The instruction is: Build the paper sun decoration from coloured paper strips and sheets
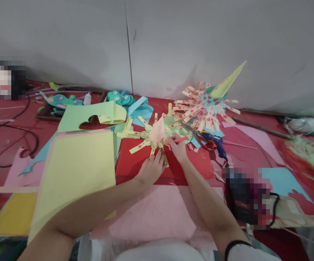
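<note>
A paper craft [157, 131] with a pale pink cone at its centre and yellow strips spread around it lies on red sheets [131, 163]. The strips carry red stars and letters. My left hand [152, 167] rests at the near side of the craft, its fingers pressing a lower strip down. To the right of the cone, my right hand [176, 146] is closed around a red marker [181, 139], close to the strips. A larger finished-looking craft [207, 103] with a tall yellow cone stands behind, to the right.
Yellow sheets [78, 177] lie left, beside green cut paper [89, 114]. Scissors [204, 141] and a blue glue gun [220, 145] are right of my hands. A white bottle [87, 99] stands at the back left. Sticks and plastic fringe [306, 156] lie far right.
</note>
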Demonstrator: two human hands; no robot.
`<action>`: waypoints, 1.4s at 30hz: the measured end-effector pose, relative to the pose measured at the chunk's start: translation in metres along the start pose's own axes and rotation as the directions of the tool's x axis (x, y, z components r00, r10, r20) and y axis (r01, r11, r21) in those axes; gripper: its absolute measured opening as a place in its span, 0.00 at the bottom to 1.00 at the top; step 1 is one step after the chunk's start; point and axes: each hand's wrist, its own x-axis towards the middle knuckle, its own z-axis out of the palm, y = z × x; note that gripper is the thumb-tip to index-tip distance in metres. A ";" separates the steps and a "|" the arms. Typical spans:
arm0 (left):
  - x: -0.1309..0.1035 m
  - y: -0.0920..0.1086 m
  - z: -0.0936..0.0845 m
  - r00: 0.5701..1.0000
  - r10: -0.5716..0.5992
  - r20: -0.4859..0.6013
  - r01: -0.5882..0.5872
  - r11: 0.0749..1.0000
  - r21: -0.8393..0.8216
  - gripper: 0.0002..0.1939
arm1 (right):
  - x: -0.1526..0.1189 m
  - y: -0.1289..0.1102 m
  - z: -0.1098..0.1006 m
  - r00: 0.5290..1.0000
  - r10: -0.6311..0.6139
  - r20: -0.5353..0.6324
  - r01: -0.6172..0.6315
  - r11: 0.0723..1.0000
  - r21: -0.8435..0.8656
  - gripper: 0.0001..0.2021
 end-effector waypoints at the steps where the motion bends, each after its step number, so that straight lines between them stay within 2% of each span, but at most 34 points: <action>1: 0.000 0.000 0.000 1.000 0.005 0.007 -0.005 1.000 0.001 0.21 | 0.000 0.000 0.000 1.000 -0.001 0.011 0.001 1.000 -0.022 0.18; 7: -0.001 0.002 0.001 0.999 0.027 0.025 -0.028 0.999 0.020 0.21 | -0.001 -0.001 -0.001 0.999 -0.026 0.042 0.031 0.991 -0.128 0.17; 13: -0.001 0.002 0.003 0.999 0.043 -0.003 -0.043 0.999 0.029 0.20 | -0.002 -0.001 0.000 0.996 -0.051 0.073 0.062 0.985 -0.160 0.16; 18: -0.001 0.001 0.002 0.998 0.055 0.000 -0.055 0.998 0.005 0.19 | -0.002 0.001 -0.001 0.998 -0.043 0.054 0.052 0.981 -0.187 0.17; 28: -0.001 0.001 -0.001 0.996 0.079 0.028 -0.080 0.996 0.037 0.19 | -0.002 -0.003 -0.001 0.991 -0.058 0.118 0.081 0.977 -0.196 0.17; 35: 0.000 0.001 -0.002 0.997 0.072 0.041 -0.074 0.996 0.057 0.20 | -0.003 -0.003 0.001 0.992 -0.046 0.117 0.069 0.978 -0.196 0.17; 42: 0.000 0.001 0.000 0.998 0.062 0.009 -0.062 0.998 0.020 0.19 | -0.002 0.000 -0.001 0.998 -0.052 0.031 0.057 0.978 -0.202 0.17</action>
